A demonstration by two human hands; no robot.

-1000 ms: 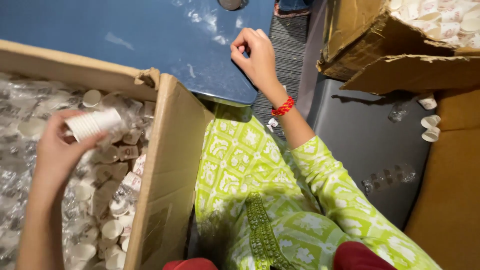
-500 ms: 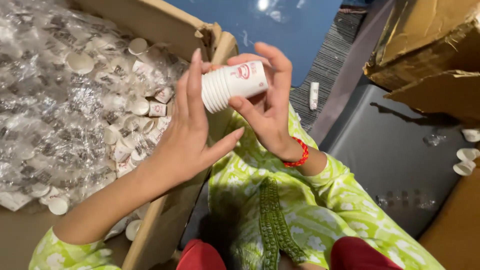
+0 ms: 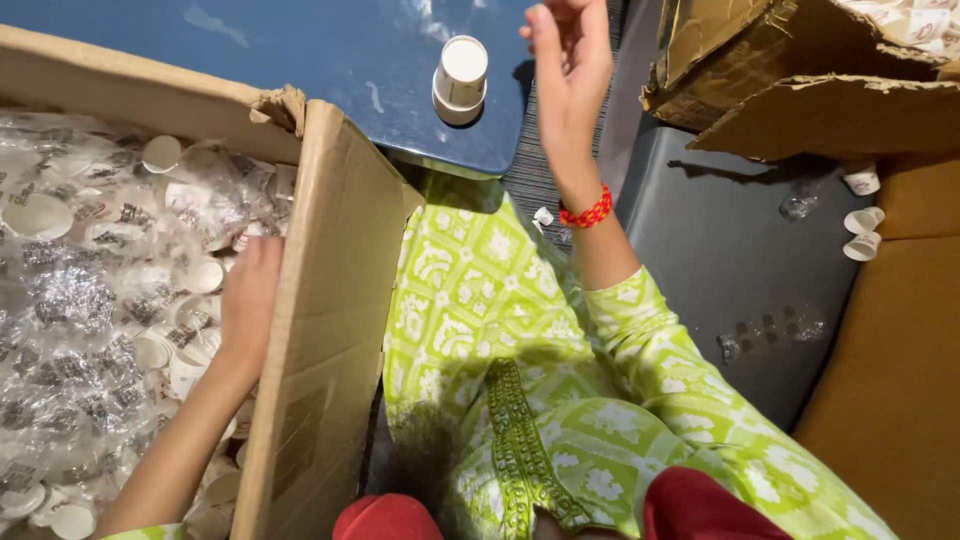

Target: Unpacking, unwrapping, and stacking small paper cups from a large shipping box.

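A short stack of white paper cups (image 3: pixel 458 80) stands upside down on the blue table (image 3: pixel 300 50). My right hand (image 3: pixel 568 70) is raised just right of the stack, fingers loose and holding nothing. My left hand (image 3: pixel 248 300) reaches down into a big cardboard box (image 3: pixel 330 300) at my left. It rests among plastic-wrapped sleeves of white paper cups (image 3: pixel 100 280). Its fingers are partly hidden among the cups, so whether they hold one is unclear.
Another torn cardboard box (image 3: pixel 800 90) with cups sits at the top right. A few loose white cups (image 3: pixel 862 220) lie beside a dark grey surface (image 3: pixel 720 260). My lap in green patterned cloth (image 3: pixel 500 340) fills the middle.
The cup stack held in both hands half a second ago now stands on the blue table. My right hand has let go; my left hand has gone back into the box.
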